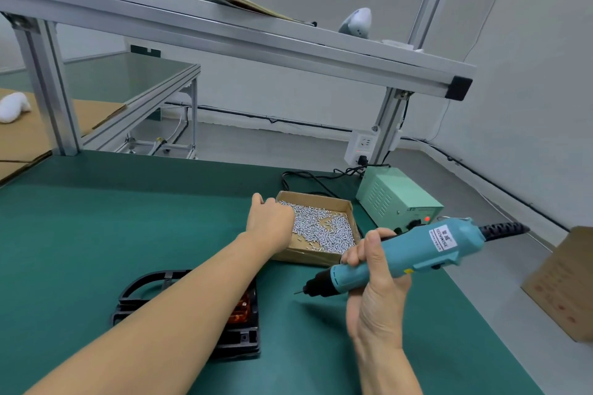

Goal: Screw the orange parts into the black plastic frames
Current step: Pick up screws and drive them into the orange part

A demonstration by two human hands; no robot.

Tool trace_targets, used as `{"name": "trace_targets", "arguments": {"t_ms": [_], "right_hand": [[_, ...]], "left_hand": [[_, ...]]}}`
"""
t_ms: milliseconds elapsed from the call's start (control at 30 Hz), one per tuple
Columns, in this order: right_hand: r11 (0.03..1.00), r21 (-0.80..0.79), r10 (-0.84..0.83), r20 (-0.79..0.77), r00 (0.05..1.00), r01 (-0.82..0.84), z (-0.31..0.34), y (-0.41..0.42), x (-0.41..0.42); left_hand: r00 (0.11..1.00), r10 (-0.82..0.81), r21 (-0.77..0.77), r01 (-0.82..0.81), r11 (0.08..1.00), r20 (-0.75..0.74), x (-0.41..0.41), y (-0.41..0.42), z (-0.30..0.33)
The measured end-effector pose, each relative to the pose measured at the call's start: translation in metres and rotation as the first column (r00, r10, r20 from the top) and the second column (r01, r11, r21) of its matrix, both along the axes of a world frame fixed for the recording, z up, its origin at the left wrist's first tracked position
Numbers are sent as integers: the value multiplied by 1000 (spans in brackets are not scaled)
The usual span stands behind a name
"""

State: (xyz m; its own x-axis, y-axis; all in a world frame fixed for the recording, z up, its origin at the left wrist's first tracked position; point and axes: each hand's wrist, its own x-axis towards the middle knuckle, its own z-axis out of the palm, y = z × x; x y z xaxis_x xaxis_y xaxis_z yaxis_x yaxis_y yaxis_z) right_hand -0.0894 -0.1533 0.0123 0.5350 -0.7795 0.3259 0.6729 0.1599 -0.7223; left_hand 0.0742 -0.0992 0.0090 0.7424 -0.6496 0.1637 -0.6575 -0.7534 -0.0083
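The left hand (269,221) reaches into the cardboard box (348,207) of small silver screws (324,229); its fingers are hidden, so I cannot tell its grip. The right hand (373,279) holds the blue electric screwdriver (417,250). The black plastic frame (141,292) lies on the green counter (80,228) under the left arm, with the orange part (240,309) inside it.

mat (96,218): matt green, smooth
box (348,208): brown cardboard
screws (324,229): shiny metal
frame (141,289): black plastic, glossy
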Motion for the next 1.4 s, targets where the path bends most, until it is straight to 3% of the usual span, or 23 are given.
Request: {"name": "trace_targets", "arguments": {"t_ms": [233,333,400,467,633,800,1000,1400], "right_hand": [[1000,-7,-19,-20,1000,19,0,3,0],[1000,2,-10,-13,1000,10,2,1,-1],[1000,15,-1,-10,1000,1,4,0,-2],[999,42,15,-6,1000,-15,4,0,-2],[995,69,74,42,996,-77,7,3,-3],[982,105,147,110,983,-158,21,20,3],[952,170,222,189,956,-255,42,44,17],[904,271,253,284,925,-331,40,49,19]], "left_hand": [[993,-120,60,120,991,5,2,0,8],[978,-159,-208,130,969,-132,-5,8,16],[943,-214,-469,72,881,-257,-14,21,23],[896,-268,-632,-17,775,-353,-25,40,25],[725,-450,-813,-263,519,-522,-53,103,13],[560,-572,-794,-508,334,-599,-76,145,6],[530,-603,-764,-606,223,-596,-80,159,1],[493,-656,-759,-621,194,-571,-84,157,-3]]}}
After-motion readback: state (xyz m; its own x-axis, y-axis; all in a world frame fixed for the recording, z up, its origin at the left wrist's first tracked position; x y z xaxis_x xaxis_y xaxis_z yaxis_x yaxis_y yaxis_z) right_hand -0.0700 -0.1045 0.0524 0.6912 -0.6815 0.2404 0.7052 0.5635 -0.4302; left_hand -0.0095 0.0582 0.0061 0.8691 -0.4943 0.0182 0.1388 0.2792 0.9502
